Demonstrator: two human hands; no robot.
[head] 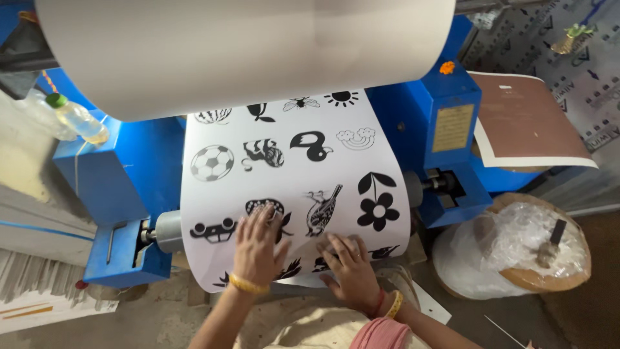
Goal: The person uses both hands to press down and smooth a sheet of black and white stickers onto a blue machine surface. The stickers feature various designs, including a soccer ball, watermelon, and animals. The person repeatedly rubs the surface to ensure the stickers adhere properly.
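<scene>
Head view: A wide white printed sheet with black silhouette pictures (297, 168) hangs down from a large pale paper roll (245, 52) at the top of the frame and passes over a grey metal roller (169, 231) mounted in a blue metal machine frame (129, 174). The sheet occupies the centre of the view, between the two blue side housings of the frame.

The left hand (257, 249) lies flat on the lower part of the sheet, fingers spread wide, palm down, covering part of a dark printed figure. It grips nothing. A yellow bangle (248, 285) sits on its wrist.

The right hand (352, 271) lies flat on the lower edge of the sheet, just beside the left hand, fingers spread and pressed on the paper. It grips nothing. A yellow and red bangle pair (389, 304) sits on its wrist.

To the left, a clear plastic bottle with a green cap (76, 117) rests against the frame. To the right, a brown board with a white border (526, 123) lies on the frame, and a round bundle wrapped in clear plastic film (516, 249) sits on the floor below it.
</scene>
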